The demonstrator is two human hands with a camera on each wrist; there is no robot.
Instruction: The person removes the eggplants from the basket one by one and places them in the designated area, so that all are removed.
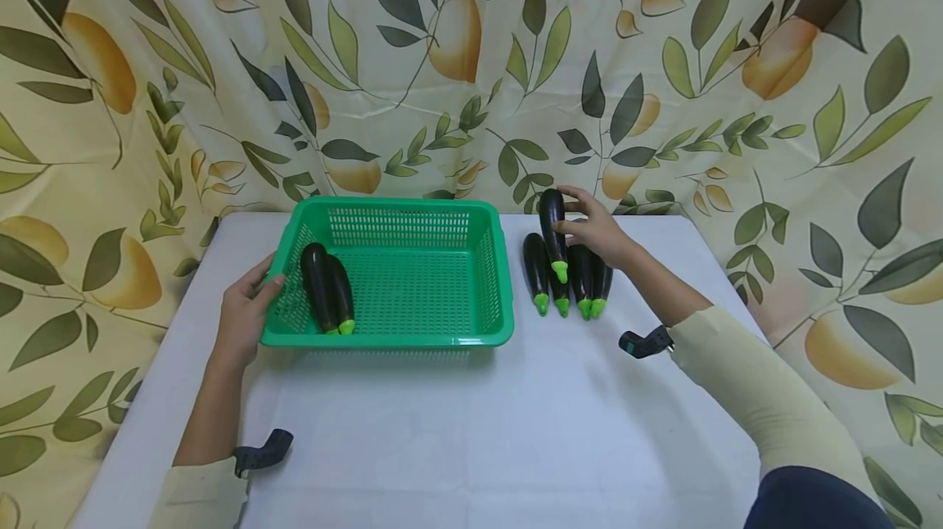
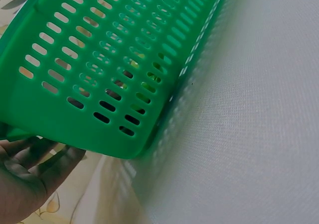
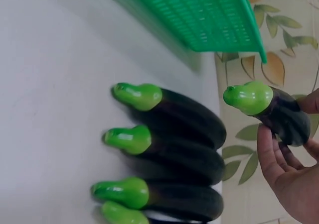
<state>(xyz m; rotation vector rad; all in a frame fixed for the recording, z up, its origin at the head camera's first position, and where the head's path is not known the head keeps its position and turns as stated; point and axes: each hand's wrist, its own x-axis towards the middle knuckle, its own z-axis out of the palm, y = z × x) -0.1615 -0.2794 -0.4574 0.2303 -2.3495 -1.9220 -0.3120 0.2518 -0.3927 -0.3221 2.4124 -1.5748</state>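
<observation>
My right hand point(image 1: 598, 232) holds a dark purple eggplant point(image 1: 551, 222) above the table, its green stem end pointing down toward me in the head view. In the right wrist view the fingers and thumb pinch this eggplant point(image 3: 286, 115) from both sides. Below it, several more eggplants point(image 1: 534, 263) lie side by side on the table. My left hand point(image 1: 243, 312) grips the left rim of a green plastic basket point(image 1: 412, 341); in the left wrist view its fingers reach under the rim. Two eggplants point(image 1: 317, 283) lie together at the basket's left side, stems toward me.
A white cloth covers the table point(image 1: 457, 431). Behind and around it hangs a curtain point(image 1: 479, 144) printed with leaves and fruit. The basket stands left of the row of eggplants, with a strip of table between them.
</observation>
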